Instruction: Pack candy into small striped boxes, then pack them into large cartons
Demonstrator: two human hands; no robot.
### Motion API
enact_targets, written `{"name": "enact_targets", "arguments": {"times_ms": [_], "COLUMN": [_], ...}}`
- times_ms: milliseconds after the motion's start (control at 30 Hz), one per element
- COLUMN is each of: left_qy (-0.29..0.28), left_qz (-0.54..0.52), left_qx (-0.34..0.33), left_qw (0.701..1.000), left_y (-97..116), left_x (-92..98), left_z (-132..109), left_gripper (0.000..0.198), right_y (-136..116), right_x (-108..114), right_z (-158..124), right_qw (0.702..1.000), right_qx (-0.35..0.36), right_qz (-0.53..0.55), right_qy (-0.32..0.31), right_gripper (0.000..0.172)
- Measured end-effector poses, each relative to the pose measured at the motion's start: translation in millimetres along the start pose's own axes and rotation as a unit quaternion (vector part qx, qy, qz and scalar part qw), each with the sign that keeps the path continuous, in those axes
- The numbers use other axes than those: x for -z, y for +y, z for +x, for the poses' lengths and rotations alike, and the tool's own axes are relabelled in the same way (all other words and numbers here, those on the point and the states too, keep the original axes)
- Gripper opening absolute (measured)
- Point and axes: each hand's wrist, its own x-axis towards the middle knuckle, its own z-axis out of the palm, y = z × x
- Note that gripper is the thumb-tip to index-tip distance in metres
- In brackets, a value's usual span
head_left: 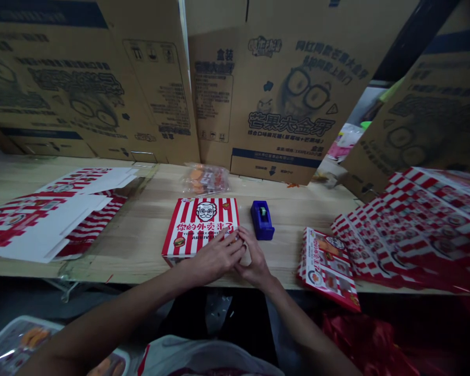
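Glossy red-striped cardboard box (199,227) flat on pale wood tabletop (141,250), near corner under left grip (215,256), spread open, and right grip (256,258), half-curled against it, holding nothing; blue tape dispenser (262,220) alongside.

Left hand (215,256) on a striped box (199,224) (right hand (254,258) beside it).
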Motion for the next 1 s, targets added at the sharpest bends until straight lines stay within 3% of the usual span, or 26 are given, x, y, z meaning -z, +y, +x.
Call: {"name": "enact_targets", "arguments": {"times_ms": [100, 167, 267, 533, 833, 1000], "left_qy": [0.058, 0.086, 0.088, 0.077, 0.111, 0.157], "left_qz": [-0.022, -0.017, 0.017, 0.101, 0.045, 0.062], "left_qx": [0.035, 0.068, 0.08, 0.053, 0.075, 0.081], "left_qw": [0.997, 0.994, 0.993, 0.991, 0.99, 0.982], "left_y": [-4, -6, -7, -3, -4, 6], "left_x": [-2.5, -3.9, -7.1, -13.9, -11.3, -10.6], "left_z": [-7, -11, -16, -21, -17, -25], "left_gripper": [0.04, 0.038, 0.031, 0.032, 0.029, 0.026], "right_y": [0, 0, 0, -4, -3, -9], "right_x": [8, 13, 16, 15, 22, 14], "right_z": [0, 1, 5, 11, 23, 19], "right_qw": [1.0, 0.999, 0.999, 0.998, 0.988, 0.997], "right_qx": [-0.01, -0.015, 0.001, 0.031, -0.046, 0.002], "right_qz": [0.003, 0.007, 0.027, 0.047, 0.127, 0.079], "right_qy": [-0.021, -0.028, -0.026, -0.033, -0.07, -0.014], "right_gripper": [0.077, 0.063, 0.044, 0.044, 0.026, 0.029]}}
